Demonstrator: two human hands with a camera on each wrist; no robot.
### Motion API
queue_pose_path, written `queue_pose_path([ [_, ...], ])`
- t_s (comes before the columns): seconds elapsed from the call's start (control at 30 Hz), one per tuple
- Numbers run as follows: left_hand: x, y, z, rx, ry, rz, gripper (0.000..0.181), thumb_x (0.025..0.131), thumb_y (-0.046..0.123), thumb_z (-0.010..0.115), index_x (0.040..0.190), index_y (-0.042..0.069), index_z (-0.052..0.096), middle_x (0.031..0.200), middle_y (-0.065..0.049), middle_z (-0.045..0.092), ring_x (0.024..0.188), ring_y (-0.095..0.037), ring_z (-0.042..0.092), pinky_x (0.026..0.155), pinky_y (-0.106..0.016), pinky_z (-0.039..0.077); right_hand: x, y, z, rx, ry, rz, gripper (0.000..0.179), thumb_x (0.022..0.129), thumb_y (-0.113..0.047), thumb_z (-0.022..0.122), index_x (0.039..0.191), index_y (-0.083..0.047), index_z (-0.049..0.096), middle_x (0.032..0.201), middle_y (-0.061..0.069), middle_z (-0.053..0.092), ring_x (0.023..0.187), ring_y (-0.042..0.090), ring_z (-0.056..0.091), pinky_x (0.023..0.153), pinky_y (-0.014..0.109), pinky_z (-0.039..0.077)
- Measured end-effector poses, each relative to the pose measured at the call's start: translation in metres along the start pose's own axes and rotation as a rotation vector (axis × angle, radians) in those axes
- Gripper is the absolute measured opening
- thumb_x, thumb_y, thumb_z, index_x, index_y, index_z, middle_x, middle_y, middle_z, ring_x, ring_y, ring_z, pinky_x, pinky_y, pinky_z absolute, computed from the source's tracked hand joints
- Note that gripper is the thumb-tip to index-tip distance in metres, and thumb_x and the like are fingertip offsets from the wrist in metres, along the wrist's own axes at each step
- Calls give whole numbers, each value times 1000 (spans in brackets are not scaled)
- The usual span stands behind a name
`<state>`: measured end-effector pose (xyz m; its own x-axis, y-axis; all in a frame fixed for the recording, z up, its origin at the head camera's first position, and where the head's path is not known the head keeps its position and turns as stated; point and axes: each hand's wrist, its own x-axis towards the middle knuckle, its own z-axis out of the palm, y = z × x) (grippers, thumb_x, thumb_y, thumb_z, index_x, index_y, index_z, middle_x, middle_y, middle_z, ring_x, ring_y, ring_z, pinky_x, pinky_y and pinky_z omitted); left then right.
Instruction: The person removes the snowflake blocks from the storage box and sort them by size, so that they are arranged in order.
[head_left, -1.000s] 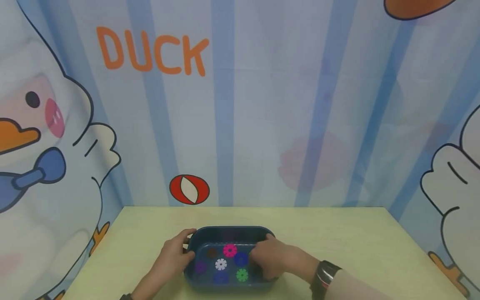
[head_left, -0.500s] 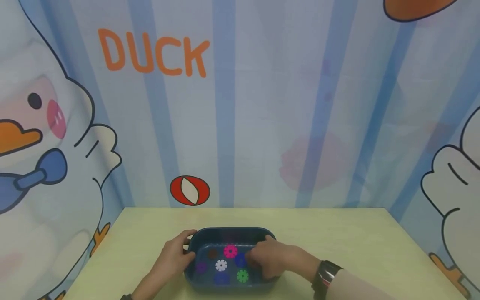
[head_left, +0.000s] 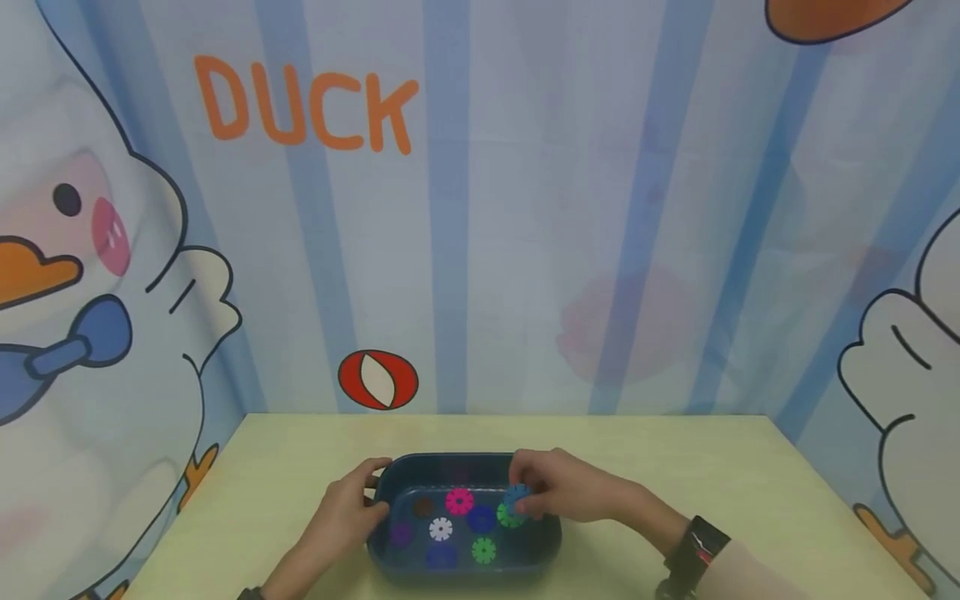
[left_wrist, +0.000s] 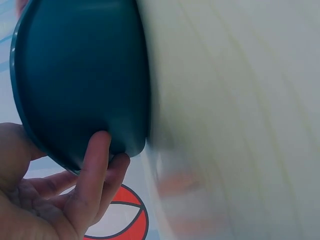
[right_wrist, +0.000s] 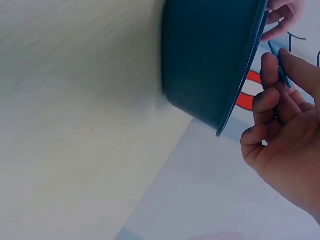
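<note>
A dark teal plastic tub point(head_left: 465, 573) sits on the table, several notched snowflake discs lying in it. My left hand point(head_left: 348, 504) holds its left end, thumb at the rim; the left wrist view shows fingers point(left_wrist: 95, 165) against the outer wall point(left_wrist: 90, 75). Over the tub's right side, my right hand point(head_left: 577, 489) pinches a blue snowflake disc point(head_left: 517, 495) between thumb and index finger. In the right wrist view this disc point(right_wrist: 286, 77) appears edge-on, above the rim. Below it lies a green disc point(head_left: 512, 520), partly covered in the head view.
Inside the tub are a pink disc point(head_left: 450, 502), a white disc point(head_left: 435, 535), another green disc point(head_left: 483, 561), and darker blue, purple and brown ones. The pale yellow table point(head_left: 660, 458) meets a duck-printed curtain point(head_left: 525, 208) at its back edge.
My right hand has risen from inside the tub with the blue disc between its fingers. A second green disc now shows beneath it. The left hand keeps its hold on the tub.
</note>
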<state>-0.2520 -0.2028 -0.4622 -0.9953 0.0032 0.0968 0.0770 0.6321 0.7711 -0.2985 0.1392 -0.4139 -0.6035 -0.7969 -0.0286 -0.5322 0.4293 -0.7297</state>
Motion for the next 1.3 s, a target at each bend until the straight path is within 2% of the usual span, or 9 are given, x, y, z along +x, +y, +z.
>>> queue_pose_path([
  [0.07, 0, 0, 0, 1, -2, 1, 58, 84, -6, 70, 141, 2, 61, 116, -21, 74, 85, -24, 74, 69, -41, 63, -6, 4, -2, 52, 21, -8, 20, 102, -14, 70, 117, -8, 59, 82, 7, 73, 70, 12, 66, 66, 24, 53],
  [0.13, 0, -1, 0, -1, -2, 0, 58, 84, -6, 70, 141, 2, 61, 115, -21, 74, 85, -24, 73, 69, -40, 63, -11, 7, -3, 74, 45, -14, 24, 102, -13, 69, 122, -7, 58, 81, 7, 72, 71, 14, 66, 67, 25, 53],
  [0.37, -1, 0, -1, -5, -8, -5, 59, 84, -6, 70, 142, 2, 61, 116, -21, 74, 86, -24, 74, 68, -40, 63, -30, 18, -12, 123, 124, -32, 37, 98, -9, 73, 133, -8, 59, 78, 1, 59, 72, 7, 52, 70, 27, 50],
  [0.5, 0, 0, -1, -2, -10, -10, 58, 85, -6, 70, 142, 3, 61, 116, -20, 74, 86, -24, 74, 69, -40, 63, -39, 30, -15, 192, 178, -42, 40, 98, -6, 71, 135, -1, 58, 79, 0, 56, 73, 6, 54, 73, 28, 54],
  [0.67, 0, -1, -1, 3, -9, -7, 58, 85, -5, 70, 142, 3, 61, 117, -20, 74, 87, -24, 73, 69, -41, 63, -52, 43, -19, 272, 239, 13, 37, 100, -3, 66, 136, 2, 58, 81, 1, 54, 76, 11, 62, 71, 28, 53],
  [0.77, 1, -1, -1, -1, -7, -5, 58, 86, -5, 70, 142, 3, 61, 117, -20, 74, 87, -24, 73, 69, -41, 63, -58, 50, -20, 275, 260, 52, 36, 101, -2, 63, 136, 3, 58, 81, 2, 55, 76, 15, 63, 68, 29, 50],
  [1.03, 1, -2, 0, -17, 9, 5, 58, 84, -6, 69, 141, 2, 62, 114, -19, 74, 84, -23, 73, 66, -39, 62, -68, 76, -12, 295, 259, 182, 39, 99, -1, 64, 136, 9, 55, 78, 0, 53, 70, 11, 50, 71, 28, 49],
  [1.3, 1, -3, 1, -12, 8, 7, 57, 85, -5, 69, 141, 2, 61, 115, -20, 74, 84, -22, 72, 66, -38, 62, -68, 92, -1, 243, 242, 218, 37, 91, 6, 62, 128, 6, 60, 74, 0, 58, 63, 9, 46, 60, 24, 41],
])
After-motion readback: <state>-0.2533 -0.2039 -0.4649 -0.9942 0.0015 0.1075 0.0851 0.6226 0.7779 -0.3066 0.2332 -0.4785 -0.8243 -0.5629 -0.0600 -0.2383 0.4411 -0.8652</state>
